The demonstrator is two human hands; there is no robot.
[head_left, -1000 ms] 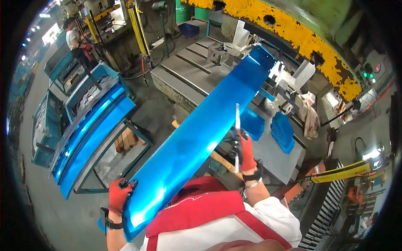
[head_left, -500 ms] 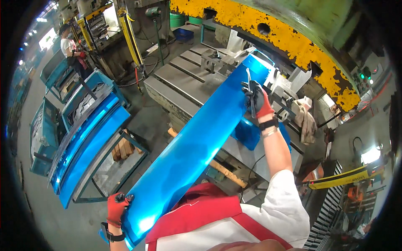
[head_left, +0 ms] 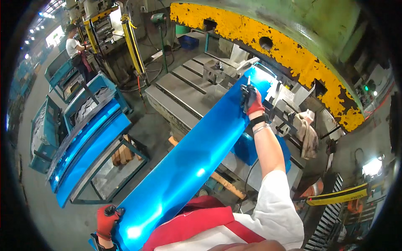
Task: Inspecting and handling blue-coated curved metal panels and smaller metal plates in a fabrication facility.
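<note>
**Long blue sheet held at both ends over the press bed**

The left hand (head_left: 106, 219), in a red glove, gripped the near corner of a long blue sheet (head_left: 188, 163), fingers closed on its edge. The sheet was glossy, film-covered, narrow and slightly curved, running diagonally up over the grey press bed (head_left: 184, 90). The right hand (head_left: 252, 100), gloved too, clasped its far end beneath the yellow press frame (head_left: 293, 54).

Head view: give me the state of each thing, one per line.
Blue sheet: held off the floor, far end over the press table.
Left hand: gloved, gripping the near end.
Right hand: gloved, gripping the far end.
Rack of blue sheets: loaded.
</note>
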